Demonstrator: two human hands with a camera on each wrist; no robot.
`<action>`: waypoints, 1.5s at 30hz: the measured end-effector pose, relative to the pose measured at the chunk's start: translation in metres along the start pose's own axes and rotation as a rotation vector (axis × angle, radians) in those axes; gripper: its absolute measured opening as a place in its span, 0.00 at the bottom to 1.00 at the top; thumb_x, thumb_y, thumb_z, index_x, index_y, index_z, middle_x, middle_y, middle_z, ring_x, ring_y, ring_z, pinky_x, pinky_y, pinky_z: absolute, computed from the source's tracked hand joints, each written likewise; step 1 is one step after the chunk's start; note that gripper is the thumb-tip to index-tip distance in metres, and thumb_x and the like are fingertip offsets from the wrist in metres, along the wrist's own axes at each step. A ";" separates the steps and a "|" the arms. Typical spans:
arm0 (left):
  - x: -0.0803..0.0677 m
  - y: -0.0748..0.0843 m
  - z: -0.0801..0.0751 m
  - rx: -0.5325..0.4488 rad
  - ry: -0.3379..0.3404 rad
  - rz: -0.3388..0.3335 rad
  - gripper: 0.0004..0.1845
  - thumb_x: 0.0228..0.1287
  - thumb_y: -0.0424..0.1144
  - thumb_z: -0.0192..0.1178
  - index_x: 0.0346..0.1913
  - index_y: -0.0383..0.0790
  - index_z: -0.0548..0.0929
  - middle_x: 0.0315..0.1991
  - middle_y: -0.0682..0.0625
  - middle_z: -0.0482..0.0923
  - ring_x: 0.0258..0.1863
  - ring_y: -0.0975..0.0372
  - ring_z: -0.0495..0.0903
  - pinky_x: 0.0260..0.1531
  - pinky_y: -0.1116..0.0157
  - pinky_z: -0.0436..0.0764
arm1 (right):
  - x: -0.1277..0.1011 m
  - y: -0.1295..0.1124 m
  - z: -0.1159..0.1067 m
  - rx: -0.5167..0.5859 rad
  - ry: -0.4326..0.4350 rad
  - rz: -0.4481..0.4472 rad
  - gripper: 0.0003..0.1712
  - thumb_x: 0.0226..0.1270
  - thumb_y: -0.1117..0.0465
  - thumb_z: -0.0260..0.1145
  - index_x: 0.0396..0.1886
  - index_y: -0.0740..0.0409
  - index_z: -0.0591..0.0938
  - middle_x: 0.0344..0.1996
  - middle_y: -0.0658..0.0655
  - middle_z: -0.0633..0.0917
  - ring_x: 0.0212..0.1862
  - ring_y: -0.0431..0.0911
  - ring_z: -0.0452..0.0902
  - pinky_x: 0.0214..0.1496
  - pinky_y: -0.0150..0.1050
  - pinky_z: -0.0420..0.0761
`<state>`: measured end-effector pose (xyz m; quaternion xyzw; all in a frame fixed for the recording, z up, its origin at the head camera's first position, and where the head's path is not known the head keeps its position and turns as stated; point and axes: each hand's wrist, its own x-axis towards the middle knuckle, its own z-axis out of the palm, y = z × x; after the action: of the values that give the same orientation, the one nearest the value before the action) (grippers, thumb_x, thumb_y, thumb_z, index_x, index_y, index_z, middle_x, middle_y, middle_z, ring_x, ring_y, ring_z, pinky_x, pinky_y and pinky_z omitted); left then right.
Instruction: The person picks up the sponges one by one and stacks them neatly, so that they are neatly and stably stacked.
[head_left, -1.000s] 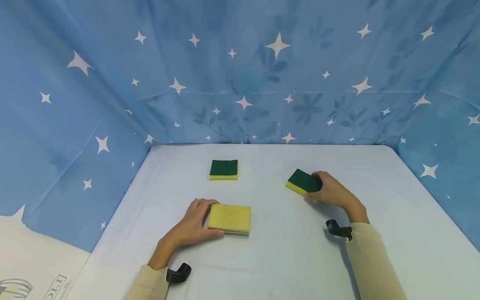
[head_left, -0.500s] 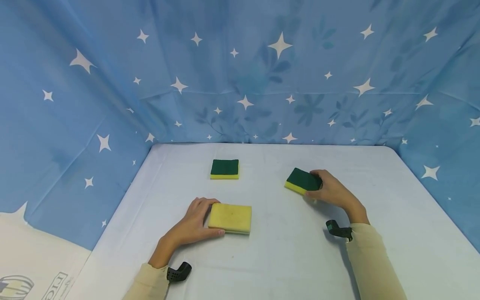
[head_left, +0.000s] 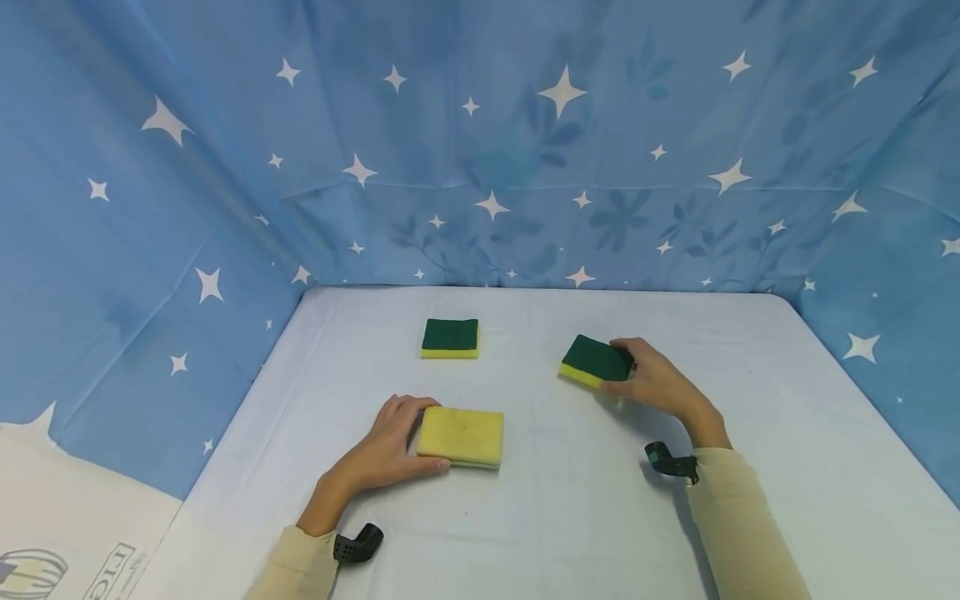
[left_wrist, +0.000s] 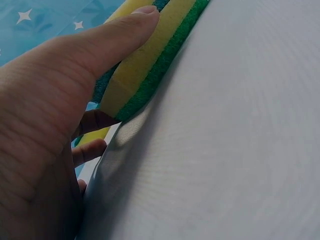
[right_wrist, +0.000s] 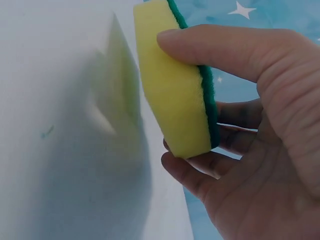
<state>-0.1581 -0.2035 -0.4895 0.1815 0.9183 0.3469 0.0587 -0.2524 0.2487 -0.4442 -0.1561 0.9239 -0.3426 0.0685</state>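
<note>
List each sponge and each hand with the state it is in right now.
Near sponge: flat on the table, yellow side up, green down.
Far sponge: flat, green side up, untouched.
Right-hand sponge: green side up, lifted clear of the table in the right wrist view.
Left hand: holds the near sponge's edge.
Right hand: grips its sponge.
</note>
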 end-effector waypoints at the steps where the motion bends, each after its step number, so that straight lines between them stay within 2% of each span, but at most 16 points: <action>1: 0.000 0.000 0.000 0.001 -0.001 0.001 0.48 0.54 0.68 0.78 0.74 0.53 0.71 0.63 0.54 0.71 0.66 0.54 0.64 0.68 0.41 0.67 | 0.000 -0.001 0.000 0.002 0.003 -0.005 0.49 0.69 0.51 0.77 0.78 0.73 0.65 0.71 0.76 0.69 0.65 0.67 0.72 0.65 0.67 0.73; 19: 0.001 -0.001 -0.001 0.006 0.005 0.032 0.48 0.55 0.67 0.78 0.74 0.51 0.71 0.63 0.53 0.71 0.63 0.55 0.65 0.66 0.42 0.68 | 0.003 -0.025 0.009 0.005 0.017 -0.108 0.46 0.69 0.51 0.78 0.76 0.71 0.69 0.69 0.71 0.74 0.62 0.62 0.75 0.62 0.61 0.76; 27: 0.000 -0.002 -0.001 -0.020 -0.015 0.015 0.48 0.56 0.67 0.77 0.75 0.51 0.70 0.69 0.48 0.68 0.76 0.47 0.58 0.72 0.36 0.61 | 0.003 -0.040 0.014 -0.011 0.003 -0.136 0.47 0.69 0.48 0.78 0.76 0.70 0.70 0.68 0.70 0.76 0.61 0.60 0.76 0.60 0.60 0.78; 36: 0.000 -0.001 -0.001 -0.004 -0.003 0.028 0.48 0.55 0.68 0.77 0.74 0.51 0.71 0.64 0.52 0.70 0.64 0.54 0.65 0.66 0.41 0.68 | 0.002 -0.058 0.021 -0.042 0.006 -0.186 0.46 0.68 0.47 0.79 0.75 0.67 0.72 0.66 0.65 0.78 0.59 0.58 0.78 0.59 0.58 0.80; 45: 0.000 -0.002 -0.001 0.009 0.001 0.027 0.49 0.55 0.69 0.77 0.74 0.50 0.71 0.65 0.51 0.70 0.67 0.52 0.64 0.68 0.40 0.67 | 0.000 -0.077 0.027 -0.043 -0.002 -0.254 0.45 0.67 0.47 0.80 0.75 0.66 0.73 0.64 0.62 0.79 0.59 0.55 0.79 0.60 0.58 0.81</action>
<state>-0.1590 -0.2051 -0.4903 0.1941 0.9173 0.3435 0.0529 -0.2278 0.1773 -0.4143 -0.2737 0.9037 -0.3284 0.0221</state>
